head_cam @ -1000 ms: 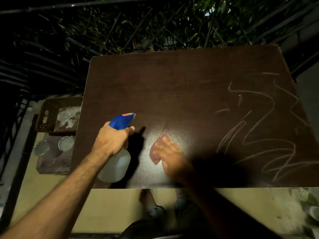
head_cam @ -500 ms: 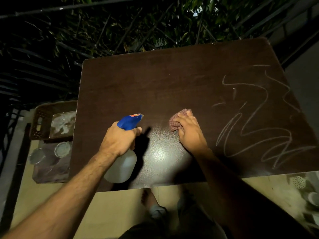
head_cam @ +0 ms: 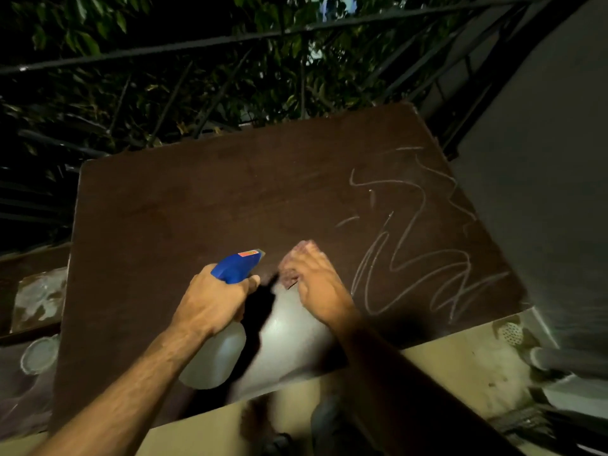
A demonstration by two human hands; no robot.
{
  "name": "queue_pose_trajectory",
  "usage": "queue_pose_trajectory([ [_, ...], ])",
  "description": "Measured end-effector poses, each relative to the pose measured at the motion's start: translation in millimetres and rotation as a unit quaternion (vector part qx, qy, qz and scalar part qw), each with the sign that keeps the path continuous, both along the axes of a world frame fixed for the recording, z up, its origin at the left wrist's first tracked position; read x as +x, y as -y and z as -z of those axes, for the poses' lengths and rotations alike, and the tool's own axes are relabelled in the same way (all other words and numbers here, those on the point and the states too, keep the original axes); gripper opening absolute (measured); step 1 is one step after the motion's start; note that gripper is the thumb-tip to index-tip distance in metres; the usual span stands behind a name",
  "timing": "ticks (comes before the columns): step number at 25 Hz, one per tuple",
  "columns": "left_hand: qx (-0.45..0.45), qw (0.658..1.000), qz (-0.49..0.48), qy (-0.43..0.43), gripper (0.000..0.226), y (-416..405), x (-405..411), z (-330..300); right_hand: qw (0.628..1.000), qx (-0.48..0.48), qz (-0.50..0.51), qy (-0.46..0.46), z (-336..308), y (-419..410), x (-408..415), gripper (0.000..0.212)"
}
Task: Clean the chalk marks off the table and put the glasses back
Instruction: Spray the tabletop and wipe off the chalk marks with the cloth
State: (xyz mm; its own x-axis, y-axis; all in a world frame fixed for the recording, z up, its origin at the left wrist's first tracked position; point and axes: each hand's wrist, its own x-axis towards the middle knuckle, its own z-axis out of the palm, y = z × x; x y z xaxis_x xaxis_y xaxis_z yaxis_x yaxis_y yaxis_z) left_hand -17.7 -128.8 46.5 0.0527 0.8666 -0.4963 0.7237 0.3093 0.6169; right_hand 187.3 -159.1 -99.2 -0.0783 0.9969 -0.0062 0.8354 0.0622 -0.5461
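Observation:
A dark brown table (head_cam: 204, 205) fills the middle of the view. White chalk marks (head_cam: 414, 258) scrawl across its right half. My left hand (head_cam: 214, 297) grips a spray bottle (head_cam: 230, 311) with a blue head and a translucent white body, held over the near left part of the table. My right hand (head_cam: 319, 284) presses a reddish checked cloth (head_cam: 297, 258) flat on the table, just left of the chalk marks. A wet, shiny patch (head_cam: 289, 330) lies between my hands. A glass (head_cam: 39, 355) stands off the table at the lower left.
A brown tray (head_cam: 36, 301) sits on a low surface left of the table. A railing and leafy plants (head_cam: 230, 77) stand behind the far edge. A grey wall (head_cam: 543, 192) rises on the right. A floor drain (head_cam: 510, 334) lies at the lower right.
My right hand slid the cloth away from me over the wet patch, then stayed near the chalk marks. The view tilted and shifted. My left hand kept hold of the spray bottle.

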Motion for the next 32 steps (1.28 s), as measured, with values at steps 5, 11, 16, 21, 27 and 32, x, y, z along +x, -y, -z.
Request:
queue_pose_trajectory([
  [5, 0.02, 0.999, 0.029, 0.005, 0.052, -10, 50, -9, 0.998, 0.018, 0.06, -0.025, -6, 22, 25, 0.053],
  [11, 0.021, 0.998, 0.048, -0.033, 0.043, -26, 93, -12, 0.979, 0.025, -0.2, -0.025, 6, 119, 7, 0.042],
  [16, 0.014, 0.998, 0.038, -0.038, 0.038, -35, 105, -7, 0.997, 0.055, -0.042, -0.026, 7, 30, 103, 0.049],
  [21, 0.015, 0.997, 0.022, -0.069, 0.046, -42, 116, -10, 0.988, 0.004, 0.155, -0.015, -18, -72, 147, 0.052],
  [27, 0.019, 0.999, 0.02, -0.04, 0.032, -53, 129, -5, 0.986, 0.033, -0.155, -0.053, -5, 13, 94, 0.049],
  [32, 0.007, 0.999, 0.014, -0.052, 0.045, -56, 140, 1, 0.984, 0.029, -0.176, -0.024, -6, -17, 153, 0.053],
])
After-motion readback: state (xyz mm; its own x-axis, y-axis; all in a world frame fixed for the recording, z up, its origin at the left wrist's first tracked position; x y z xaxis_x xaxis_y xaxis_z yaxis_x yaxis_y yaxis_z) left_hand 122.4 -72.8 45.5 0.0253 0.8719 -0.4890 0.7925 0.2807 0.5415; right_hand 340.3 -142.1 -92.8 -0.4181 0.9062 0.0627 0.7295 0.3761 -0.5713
